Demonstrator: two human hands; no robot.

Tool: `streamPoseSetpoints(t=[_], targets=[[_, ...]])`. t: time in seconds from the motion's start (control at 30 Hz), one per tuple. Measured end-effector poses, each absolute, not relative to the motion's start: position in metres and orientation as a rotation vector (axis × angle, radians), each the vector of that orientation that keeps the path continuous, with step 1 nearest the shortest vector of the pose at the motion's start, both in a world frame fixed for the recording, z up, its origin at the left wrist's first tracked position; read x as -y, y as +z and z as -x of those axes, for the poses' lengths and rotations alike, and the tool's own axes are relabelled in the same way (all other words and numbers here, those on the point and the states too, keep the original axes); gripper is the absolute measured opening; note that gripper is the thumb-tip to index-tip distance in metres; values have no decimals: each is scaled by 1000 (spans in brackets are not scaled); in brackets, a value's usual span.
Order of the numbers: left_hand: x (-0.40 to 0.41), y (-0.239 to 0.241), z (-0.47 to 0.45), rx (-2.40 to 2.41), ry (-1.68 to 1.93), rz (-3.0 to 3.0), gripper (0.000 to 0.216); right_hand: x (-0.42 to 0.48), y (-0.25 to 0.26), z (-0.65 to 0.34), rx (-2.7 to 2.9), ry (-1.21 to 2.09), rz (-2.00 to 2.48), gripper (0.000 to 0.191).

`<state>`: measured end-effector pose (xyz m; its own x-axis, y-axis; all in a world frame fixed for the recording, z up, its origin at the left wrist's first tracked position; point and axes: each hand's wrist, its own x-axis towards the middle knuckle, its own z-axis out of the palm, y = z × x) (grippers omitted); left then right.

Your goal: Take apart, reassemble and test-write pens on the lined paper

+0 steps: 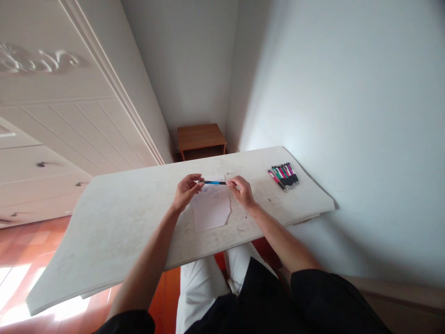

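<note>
A blue and black pen (214,183) is held level between both hands, just above the white table (121,218). My left hand (186,190) pinches its left end with the fingers closed. My right hand (241,190) grips its right end, fingers curled. Under the pen lies a sheet of paper (211,209) with torn edges and faint writing. A row of several pens (284,175) with pink, green and black barrels lies at the table's far right.
A small wooden stand (200,139) sits in the corner beyond the table. White cupboard doors (52,116) rise at the left, a pale wall at the right. Small paper scraps lie near the sheet. Red-brown floor shows below.
</note>
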<state>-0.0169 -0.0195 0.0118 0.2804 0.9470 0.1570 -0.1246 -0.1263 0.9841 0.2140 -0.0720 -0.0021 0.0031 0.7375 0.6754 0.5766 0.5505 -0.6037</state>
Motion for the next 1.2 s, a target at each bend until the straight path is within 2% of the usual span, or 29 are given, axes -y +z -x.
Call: streamPoseSetpoints(t=[0.23, 0.43, 0.77, 1.1, 1.2], targets=[[22, 14, 16, -904, 1091, -1377, 51, 75, 0, -213, 1691, 245, 1118, 29], [21, 16, 16, -931, 1070, -1367, 43, 75, 0, -213, 1706, 252, 1103, 27], [20, 15, 21, -896, 1036, -1282, 53, 76, 0, -214, 1691, 268, 1139, 29], [22, 15, 19, -881, 1082, -1366, 46, 75, 0, -214, 1676, 245, 1123, 29], [22, 14, 19, -949, 1007, -1422, 52, 75, -1, -213, 1689, 247, 1118, 28]])
